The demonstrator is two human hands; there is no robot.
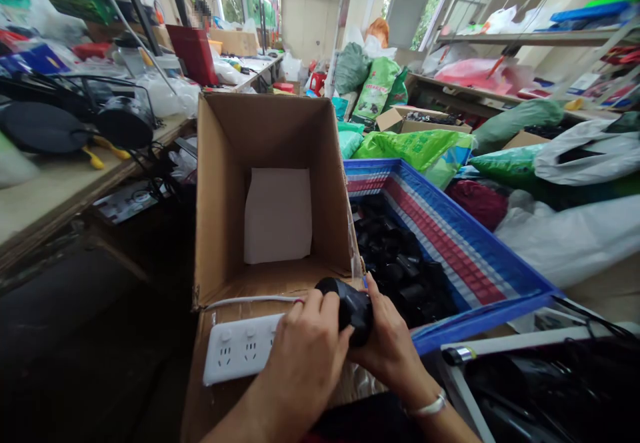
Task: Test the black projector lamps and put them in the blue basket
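Both hands are closed around a black, rounded part [354, 309] with a smooth, partly glossy surface; its exact kind cannot be made out. My left hand [313, 339] grips it from the left and above, a ring on one finger. From the right, my right hand [390, 339] holds the same part, with a silver bracelet at the wrist. Just beyond them an open cardboard box [273, 129] gapes toward me, with a pale cardboard sheet [278, 216] inside. Partly behind my left hand lies a white power strip [240, 349], and a white cable runs past it.
To the right stands a blue-rimmed bin [480, 229] holding many black parts [400, 263]. A metal-framed rack [453, 389] with dark items is at lower right. Cluttered workbench [100, 176] on the left; bags [415, 149] and shelves [530, 39] beyond. A person [202, 16] is at the far bench.
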